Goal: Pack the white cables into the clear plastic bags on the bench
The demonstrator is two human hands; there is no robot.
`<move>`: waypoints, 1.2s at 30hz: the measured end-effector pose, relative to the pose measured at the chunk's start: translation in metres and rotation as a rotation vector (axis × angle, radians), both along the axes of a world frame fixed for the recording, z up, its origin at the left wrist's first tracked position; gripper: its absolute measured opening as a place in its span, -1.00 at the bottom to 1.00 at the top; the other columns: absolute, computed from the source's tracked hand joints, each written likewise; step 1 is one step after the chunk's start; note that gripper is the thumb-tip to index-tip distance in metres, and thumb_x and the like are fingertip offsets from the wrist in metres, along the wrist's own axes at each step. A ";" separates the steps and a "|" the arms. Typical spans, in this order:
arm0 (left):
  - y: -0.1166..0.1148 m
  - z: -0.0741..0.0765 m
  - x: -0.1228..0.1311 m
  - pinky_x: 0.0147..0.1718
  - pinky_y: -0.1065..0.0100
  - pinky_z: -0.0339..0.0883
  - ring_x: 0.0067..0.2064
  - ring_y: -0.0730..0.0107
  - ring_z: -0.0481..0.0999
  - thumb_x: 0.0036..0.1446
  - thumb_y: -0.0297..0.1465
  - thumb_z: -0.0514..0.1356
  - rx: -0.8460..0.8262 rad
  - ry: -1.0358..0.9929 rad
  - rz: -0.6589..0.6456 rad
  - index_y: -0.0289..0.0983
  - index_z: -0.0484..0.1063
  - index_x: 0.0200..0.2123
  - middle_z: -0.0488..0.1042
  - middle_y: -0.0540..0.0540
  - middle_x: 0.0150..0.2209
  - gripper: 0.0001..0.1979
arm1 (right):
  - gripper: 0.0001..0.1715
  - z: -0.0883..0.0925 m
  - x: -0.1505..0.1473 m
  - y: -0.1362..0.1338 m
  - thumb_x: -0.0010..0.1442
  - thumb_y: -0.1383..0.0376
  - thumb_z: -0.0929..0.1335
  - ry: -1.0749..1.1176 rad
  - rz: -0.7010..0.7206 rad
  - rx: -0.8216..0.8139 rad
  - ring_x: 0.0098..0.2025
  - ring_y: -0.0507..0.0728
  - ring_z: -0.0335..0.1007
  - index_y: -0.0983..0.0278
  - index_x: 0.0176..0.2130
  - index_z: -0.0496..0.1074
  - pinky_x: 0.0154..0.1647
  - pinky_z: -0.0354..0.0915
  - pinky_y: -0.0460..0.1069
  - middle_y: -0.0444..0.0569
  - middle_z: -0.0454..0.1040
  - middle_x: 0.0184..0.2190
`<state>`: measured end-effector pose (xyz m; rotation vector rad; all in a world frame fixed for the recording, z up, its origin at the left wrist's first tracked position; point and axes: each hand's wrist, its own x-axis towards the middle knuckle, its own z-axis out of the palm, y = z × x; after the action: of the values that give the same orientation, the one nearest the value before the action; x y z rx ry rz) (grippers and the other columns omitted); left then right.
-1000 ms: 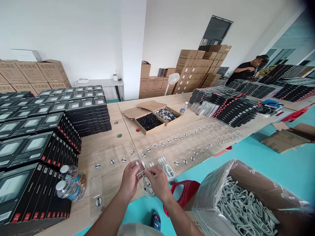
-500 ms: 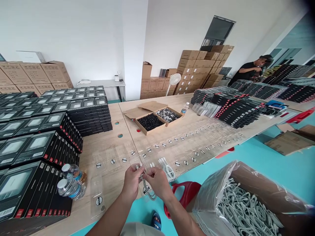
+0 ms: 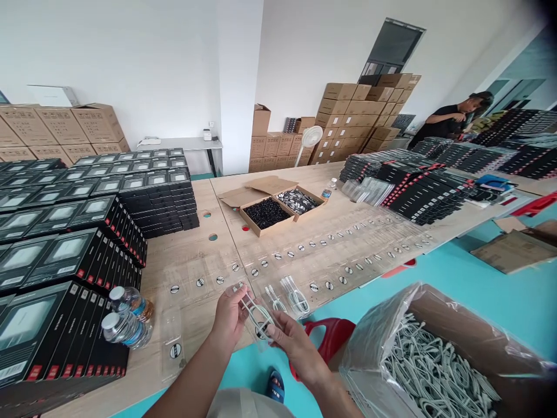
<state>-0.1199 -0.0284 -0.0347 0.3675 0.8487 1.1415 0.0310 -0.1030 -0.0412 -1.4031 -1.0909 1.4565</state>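
White cable (image 3: 261,316) lies looped against a clear plastic sleeve (image 3: 256,337), both held just above the edge of the counter (image 3: 191,267). The left hand (image 3: 228,318) is curled closed around the sleeve's upper end; the right hand (image 3: 296,347) pinches its lower end between thumb and fingers. Two bagged cables (image 3: 293,295) lie just beyond, beside a row of empty sleeves (image 3: 331,249).

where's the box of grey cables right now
In the head view, the cardboard box of grey cables sits at the lower right, just off the wooden table and to the right of the right hand.
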 end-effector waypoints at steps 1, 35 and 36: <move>-0.001 -0.001 0.001 -0.36 0.29 0.41 -0.44 0.40 0.47 -0.15 -0.26 0.44 0.002 -0.003 -0.021 -0.28 0.46 -0.43 0.42 0.00 -0.48 -0.71 | -0.47 -0.005 -0.001 0.000 0.03 -0.10 0.42 0.087 0.003 -0.043 -0.20 0.19 0.40 0.21 -0.16 0.44 -0.21 0.30 0.04 0.01 0.49 -0.25; 0.006 -0.004 -0.013 -0.19 0.37 0.35 -0.21 0.34 0.53 -0.16 -0.42 0.44 0.128 -0.092 -0.228 -0.27 0.53 -0.29 0.56 -0.07 -0.27 -0.71 | -0.51 -0.013 -0.007 0.016 -0.04 -0.05 0.51 0.204 -0.006 -0.054 -0.48 0.01 0.28 0.27 -0.34 0.42 -0.44 0.23 -0.07 -0.17 0.37 -0.53; 0.005 -0.004 -0.013 -0.17 0.36 0.35 -0.19 0.33 0.53 -0.15 -0.43 0.43 0.132 -0.110 -0.233 -0.27 0.54 -0.27 0.57 -0.07 -0.24 -0.70 | -0.51 -0.012 -0.008 0.015 -0.04 -0.05 0.51 0.216 -0.012 -0.054 -0.49 0.01 0.29 0.27 -0.34 0.42 -0.44 0.22 -0.07 -0.17 0.38 -0.53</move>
<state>-0.1328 -0.0230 -0.0382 0.4949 0.6185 0.9932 0.0234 -0.0876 -0.0529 -1.2529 -0.9109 1.5981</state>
